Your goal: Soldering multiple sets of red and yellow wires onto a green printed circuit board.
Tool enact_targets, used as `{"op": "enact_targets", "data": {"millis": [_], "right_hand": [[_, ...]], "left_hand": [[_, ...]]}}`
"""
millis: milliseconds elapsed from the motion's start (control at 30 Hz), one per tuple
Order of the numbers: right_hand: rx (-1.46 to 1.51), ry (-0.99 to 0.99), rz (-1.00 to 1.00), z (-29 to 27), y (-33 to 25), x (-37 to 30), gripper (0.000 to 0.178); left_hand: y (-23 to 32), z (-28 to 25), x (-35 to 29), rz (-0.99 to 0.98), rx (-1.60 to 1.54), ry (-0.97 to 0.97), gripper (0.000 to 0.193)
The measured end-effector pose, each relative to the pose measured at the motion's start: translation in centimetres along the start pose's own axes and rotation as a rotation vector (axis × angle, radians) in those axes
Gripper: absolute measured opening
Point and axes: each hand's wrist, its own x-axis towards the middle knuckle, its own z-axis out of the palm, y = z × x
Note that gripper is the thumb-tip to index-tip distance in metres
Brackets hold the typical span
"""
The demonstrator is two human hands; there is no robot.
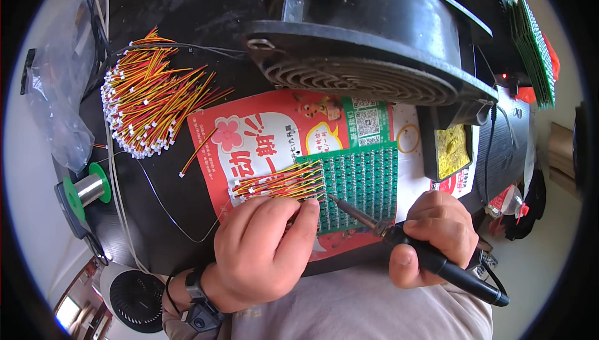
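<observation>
My left hand (265, 246) is closed, its thumb and fingertips pinched on a thin connector wire at the edge of a green circuit board panel (359, 181). Part of that grip is hidden behind the fingers. Several red, yellow and black connector wires (274, 181) with white plugs lie side by side, their ends on the panel's left columns. In my right hand (437, 234) is a soldering iron (430, 256), gripped by its black handle. Its tip points left, at the wire ends beside my left fingertips. A strand of solder (181, 231) runs toward my left hand.
Beyond the panel stands a big black fan (374, 47). A yellow sponge (452, 153) sits in a black holder to the right. Left are a heap of connector wires (156, 100), a green solder spool (90, 190) and a plastic bag (56, 90). A red printed sheet (209, 171) underlies the panel.
</observation>
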Motion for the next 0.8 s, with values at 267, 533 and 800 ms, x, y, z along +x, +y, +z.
{"op": "enact_targets", "data": {"millis": [267, 533, 800], "right_hand": [[0.0, -0.02, 0.001, 0.14, 0.06, 0.16, 0.033], [-0.009, -0.03, 0.008, 0.16, 0.06, 0.28, 0.033], [-0.001, -0.03, 0.005, 0.14, 0.08, 0.33, 0.034]], "left_hand": [[0.05, -0.03, 0.13, -0.007, 0.022, -0.019, 0.024], [-0.06, -0.04, 0.29, -0.02, -0.002, -0.034, 0.027], [0.11, -0.09, 0.29, -0.033, 0.001, -0.042, 0.028]]}}
